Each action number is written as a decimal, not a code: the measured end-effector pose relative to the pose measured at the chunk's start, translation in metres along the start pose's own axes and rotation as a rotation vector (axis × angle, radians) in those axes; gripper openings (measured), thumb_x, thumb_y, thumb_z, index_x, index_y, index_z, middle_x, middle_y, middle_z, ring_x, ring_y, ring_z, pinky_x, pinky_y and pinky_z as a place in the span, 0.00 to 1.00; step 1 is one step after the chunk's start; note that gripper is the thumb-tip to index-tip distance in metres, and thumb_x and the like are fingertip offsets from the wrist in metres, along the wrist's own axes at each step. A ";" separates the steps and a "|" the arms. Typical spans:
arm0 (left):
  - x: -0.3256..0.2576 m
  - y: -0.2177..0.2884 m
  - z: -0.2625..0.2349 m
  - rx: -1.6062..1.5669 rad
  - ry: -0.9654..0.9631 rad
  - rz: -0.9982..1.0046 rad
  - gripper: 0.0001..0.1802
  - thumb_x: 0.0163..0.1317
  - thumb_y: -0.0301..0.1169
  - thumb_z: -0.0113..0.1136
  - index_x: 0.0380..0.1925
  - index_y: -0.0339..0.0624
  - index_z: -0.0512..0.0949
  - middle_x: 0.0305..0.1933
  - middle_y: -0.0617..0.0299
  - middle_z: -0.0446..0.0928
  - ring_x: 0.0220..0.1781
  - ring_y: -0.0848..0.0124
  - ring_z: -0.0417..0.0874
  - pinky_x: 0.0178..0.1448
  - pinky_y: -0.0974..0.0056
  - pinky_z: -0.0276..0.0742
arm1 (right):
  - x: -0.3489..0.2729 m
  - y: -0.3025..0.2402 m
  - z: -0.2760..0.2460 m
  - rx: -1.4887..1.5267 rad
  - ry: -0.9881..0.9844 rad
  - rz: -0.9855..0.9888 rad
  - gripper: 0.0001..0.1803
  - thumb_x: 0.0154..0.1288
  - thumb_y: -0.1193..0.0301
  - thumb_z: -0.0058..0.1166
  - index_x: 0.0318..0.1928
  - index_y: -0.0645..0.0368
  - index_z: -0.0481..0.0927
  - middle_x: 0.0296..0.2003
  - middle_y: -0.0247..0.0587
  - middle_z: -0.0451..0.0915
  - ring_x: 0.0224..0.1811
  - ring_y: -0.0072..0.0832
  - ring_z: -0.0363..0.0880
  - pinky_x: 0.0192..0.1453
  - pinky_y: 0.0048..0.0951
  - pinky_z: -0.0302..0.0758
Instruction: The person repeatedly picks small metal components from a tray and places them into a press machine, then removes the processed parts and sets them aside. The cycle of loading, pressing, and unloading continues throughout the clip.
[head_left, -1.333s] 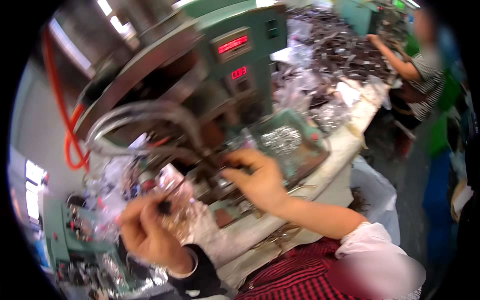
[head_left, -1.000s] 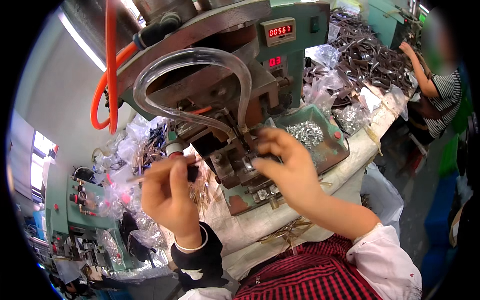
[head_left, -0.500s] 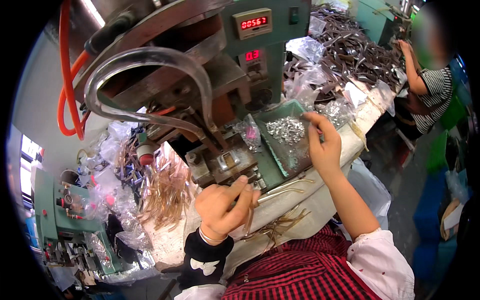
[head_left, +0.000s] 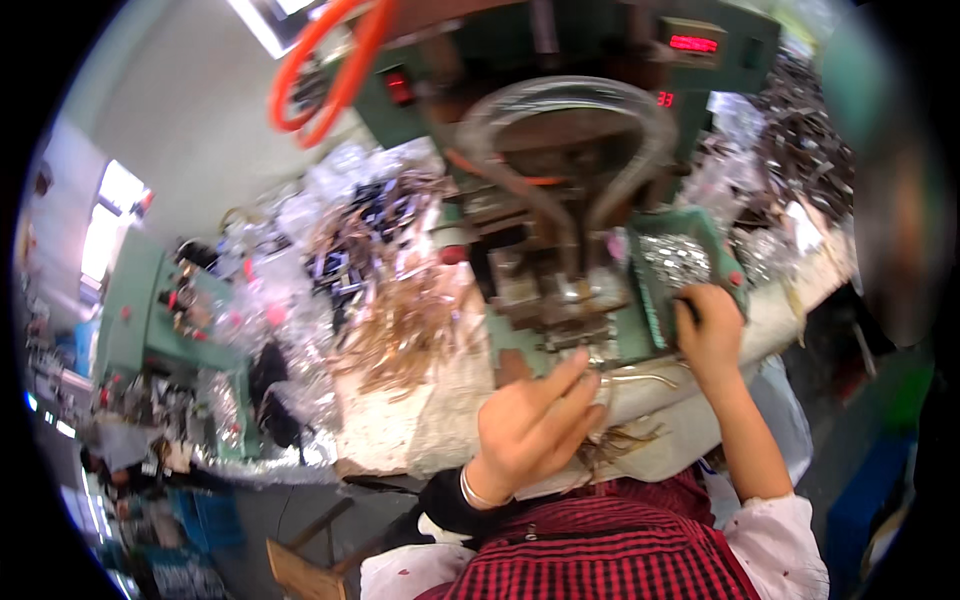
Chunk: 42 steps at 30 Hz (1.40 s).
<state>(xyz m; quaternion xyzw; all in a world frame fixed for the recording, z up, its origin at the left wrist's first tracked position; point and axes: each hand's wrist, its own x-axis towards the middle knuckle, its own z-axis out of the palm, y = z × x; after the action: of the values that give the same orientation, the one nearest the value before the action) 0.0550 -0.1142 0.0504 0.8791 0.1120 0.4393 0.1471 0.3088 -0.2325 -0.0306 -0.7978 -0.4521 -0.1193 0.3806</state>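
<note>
My left hand point(head_left: 535, 430) is at the front of the press fixture point(head_left: 570, 305), its fingers stretched out towards the fixture's near edge. The picture is smeared there, and nothing clearly shows in that hand. My right hand point(head_left: 714, 335) is curled at the near right edge of a green tray point(head_left: 650, 300), around or against something dark that I cannot make out. Small shiny metal pieces point(head_left: 675, 260) lie in the tray. A thin curved strip point(head_left: 640, 378) lies on the bench edge just right of my left fingers.
A clear looped hose point(head_left: 570, 95) runs down to the fixture. Left of it lie a heap of tan curved strips point(head_left: 405, 320) and clear plastic bags point(head_left: 285, 290). A green machine point(head_left: 135, 300) stands far left. Dark strips point(head_left: 805, 130) are piled far right. A red button point(head_left: 735, 278) sits beside the tray.
The view has swung left, so the press now appears further right. My left fingers have straightened from a closed grip. My right hand has come down from above the metal pieces to the tray's near edge.
</note>
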 end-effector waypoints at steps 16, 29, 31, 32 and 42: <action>-0.062 -0.178 -0.063 0.834 -0.353 -0.595 0.10 0.56 0.32 0.67 0.38 0.45 0.87 0.29 0.55 0.83 0.37 0.54 0.85 0.43 0.48 0.80 | -0.013 0.011 -0.027 0.262 0.163 0.291 0.07 0.64 0.81 0.61 0.43 0.64 0.85 0.36 0.40 0.85 0.40 0.28 0.83 0.47 0.28 0.76; -0.023 -0.114 -0.056 -0.681 0.004 -0.653 0.33 0.62 0.20 0.65 0.69 0.34 0.69 0.68 0.45 0.75 0.71 0.63 0.76 0.58 0.65 0.79 | 0.058 -0.116 0.021 0.982 0.012 0.220 0.21 0.63 0.82 0.60 0.58 0.67 0.76 0.42 0.42 0.83 0.45 0.26 0.82 0.55 0.28 0.76; -0.029 -0.110 -0.055 -0.440 0.232 -0.911 0.16 0.67 0.20 0.63 0.55 0.33 0.79 0.52 0.50 0.85 0.52 0.69 0.87 0.47 0.71 0.79 | 0.053 -0.127 0.023 1.065 0.057 0.263 0.23 0.65 0.81 0.61 0.59 0.69 0.74 0.42 0.40 0.83 0.46 0.22 0.80 0.56 0.25 0.74; -0.020 -0.100 -0.049 -0.366 0.371 -0.832 0.05 0.72 0.20 0.59 0.42 0.34 0.84 0.37 0.57 0.86 0.35 0.78 0.84 0.37 0.76 0.73 | 0.051 -0.126 0.023 1.083 0.056 0.293 0.23 0.65 0.81 0.61 0.59 0.69 0.73 0.42 0.39 0.83 0.46 0.21 0.80 0.56 0.24 0.74; 0.080 -0.037 -0.043 -0.197 0.262 0.032 0.04 0.68 0.16 0.59 0.39 0.28 0.81 0.38 0.47 0.85 0.31 0.69 0.84 0.37 0.69 0.80 | 0.038 -0.156 -0.020 1.338 -0.079 0.500 0.25 0.68 0.81 0.55 0.65 0.64 0.71 0.50 0.42 0.83 0.51 0.25 0.82 0.60 0.26 0.74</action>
<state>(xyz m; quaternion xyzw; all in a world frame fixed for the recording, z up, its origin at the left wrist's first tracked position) 0.0647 -0.0467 0.1209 0.7972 0.0727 0.5614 0.2096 0.2070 -0.1758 0.0812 -0.4766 -0.2455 0.3033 0.7878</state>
